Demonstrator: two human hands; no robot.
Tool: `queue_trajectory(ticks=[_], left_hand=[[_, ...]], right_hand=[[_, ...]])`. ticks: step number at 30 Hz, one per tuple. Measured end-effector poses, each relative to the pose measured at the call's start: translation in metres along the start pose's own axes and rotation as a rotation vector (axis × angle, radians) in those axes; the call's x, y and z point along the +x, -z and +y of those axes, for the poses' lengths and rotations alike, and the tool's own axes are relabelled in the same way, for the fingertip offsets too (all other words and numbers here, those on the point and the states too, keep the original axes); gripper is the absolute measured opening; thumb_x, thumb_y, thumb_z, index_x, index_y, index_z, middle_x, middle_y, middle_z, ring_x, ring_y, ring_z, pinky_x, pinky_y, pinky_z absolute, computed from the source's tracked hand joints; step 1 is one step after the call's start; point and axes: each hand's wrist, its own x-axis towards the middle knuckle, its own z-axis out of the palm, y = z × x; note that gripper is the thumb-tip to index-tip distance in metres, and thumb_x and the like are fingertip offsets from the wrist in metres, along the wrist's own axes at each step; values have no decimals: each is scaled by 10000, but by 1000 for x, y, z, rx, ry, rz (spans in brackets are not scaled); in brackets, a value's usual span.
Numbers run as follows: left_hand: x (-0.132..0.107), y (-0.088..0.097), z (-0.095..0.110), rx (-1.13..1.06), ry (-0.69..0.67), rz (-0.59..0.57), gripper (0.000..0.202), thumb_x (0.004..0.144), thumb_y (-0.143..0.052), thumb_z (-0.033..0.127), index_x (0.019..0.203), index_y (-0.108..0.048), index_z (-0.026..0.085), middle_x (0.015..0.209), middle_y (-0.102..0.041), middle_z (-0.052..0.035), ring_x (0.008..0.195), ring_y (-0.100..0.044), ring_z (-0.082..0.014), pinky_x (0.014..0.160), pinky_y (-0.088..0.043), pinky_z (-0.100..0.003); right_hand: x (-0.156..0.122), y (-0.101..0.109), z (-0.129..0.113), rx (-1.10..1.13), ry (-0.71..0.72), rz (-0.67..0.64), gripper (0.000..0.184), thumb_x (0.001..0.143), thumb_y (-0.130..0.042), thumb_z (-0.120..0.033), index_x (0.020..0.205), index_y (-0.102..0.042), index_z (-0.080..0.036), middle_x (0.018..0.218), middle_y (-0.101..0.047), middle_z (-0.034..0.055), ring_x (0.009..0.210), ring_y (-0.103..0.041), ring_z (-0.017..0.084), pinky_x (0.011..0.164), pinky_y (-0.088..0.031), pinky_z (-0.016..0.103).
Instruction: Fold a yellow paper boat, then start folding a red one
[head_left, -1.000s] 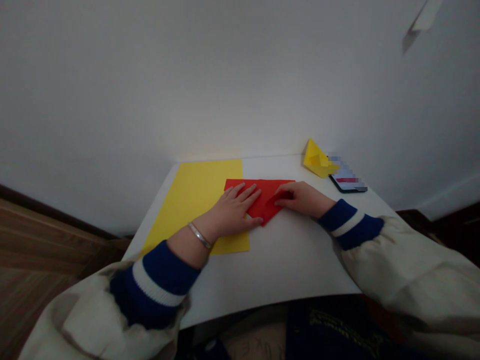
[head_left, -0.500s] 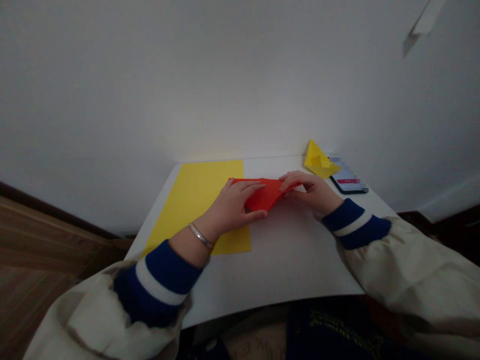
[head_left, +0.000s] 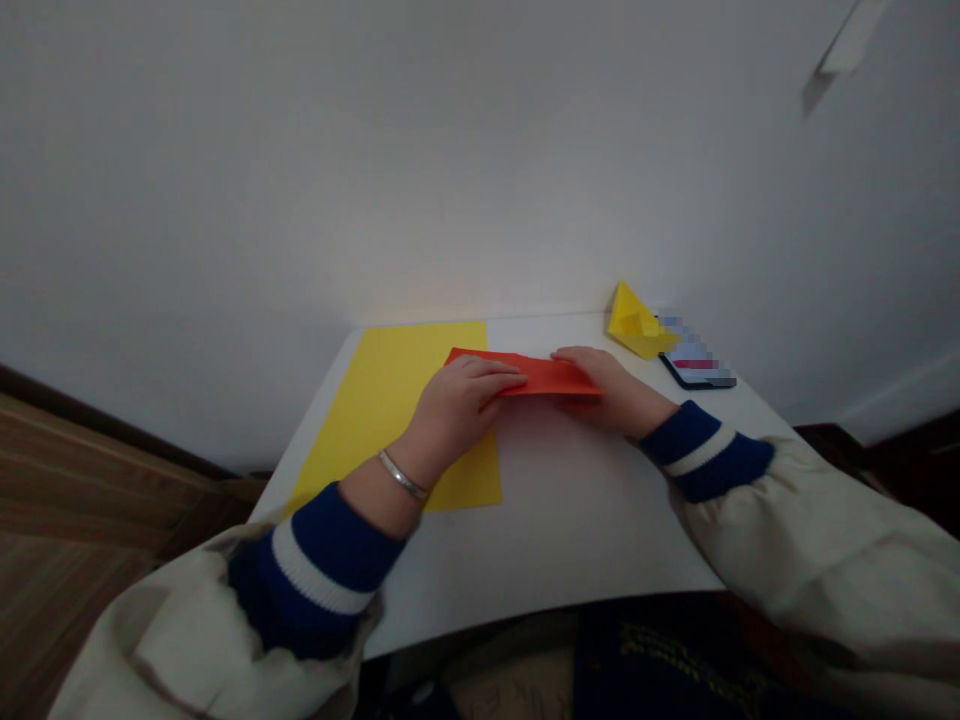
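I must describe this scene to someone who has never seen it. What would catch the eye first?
The bright red folded paper stands out first, pinched between the left hand and the right hand at the middle of the white table. A large yellow sheet lies under the left hand, and a small yellow folded paper figure sits far right beside a phone.
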Motion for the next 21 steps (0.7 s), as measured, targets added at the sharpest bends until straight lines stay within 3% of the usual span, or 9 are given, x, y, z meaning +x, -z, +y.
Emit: queue_trajectory(ticks=[3, 7, 11, 13, 16, 18, 21], left_hand=[[-1, 0, 2, -181, 122, 128, 308, 865, -501, 150, 1096, -681, 245, 1103, -697, -31, 1026, -615, -197, 957, -458, -402], [0, 0, 6, -521, 368, 334, 233, 891, -546, 325, 1005, -715, 211, 1041, -715, -41, 982, -639, -218, 933, -478, -386], [7, -3, 13, -945, 488, 478, 335, 846, -594, 472, 1004, -685, 191, 1087, -693, -72, 1067, -613, -247, 907, -502, -379], [11, -4, 17, -1158, 487, 465, 355, 854, -582, 479, 1087, -637, 217, 1200, -643, -72, 1149, -574, -246, 922, -503, -383], [11, -5, 20, -1339, 498, 341, 365, 854, -589, 441, 1150, -588, 227, 1321, -564, -84, 1194, -545, -256, 937, -501, -409], [10, -5, 20, -1369, 532, 278, 372, 833, -615, 400, 1154, -580, 215, 1341, -546, -94, 1189, -546, -262, 943, -497, -420], [6, -5, 18, -1323, 601, 263, 373, 790, -645, 348, 1128, -586, 200, 1281, -591, -98, 1132, -580, -259, 921, -507, -413]], right_hand=[[-2, -5, 7, 46, -189, 81, 747, 650, -747, -291, 1328, -476, -138, 1312, -535, 210, 1194, -519, 334, 1017, -390, 541], [0, -8, 12, 336, -361, 168, 736, 684, -730, -327, 1345, -436, -194, 1227, -597, 162, 1068, -598, 278, 933, -472, 514], [2, -9, 6, 637, -428, 126, 721, 717, -707, -357, 1358, -410, -213, 1254, -588, 154, 1061, -610, 240, 914, -502, 474], [2, -8, -1, 662, -380, 84, 661, 731, -695, -330, 1335, -446, -228, 1297, -568, 138, 1105, -592, 234, 949, -483, 470], [3, -5, -13, 690, -264, 3, 514, 766, -658, -280, 1262, -528, -243, 1306, -579, 89, 1138, -578, 224, 976, -468, 455], [4, -4, -19, 759, -295, -46, 342, 814, -602, -284, 1147, -606, -206, 1177, -662, 85, 1040, -634, 217, 951, -486, 450], [4, -4, -21, 853, -355, -10, 257, 812, -592, -263, 1057, -630, -196, 1068, -708, 71, 955, -668, 214, 910, -510, 447]])
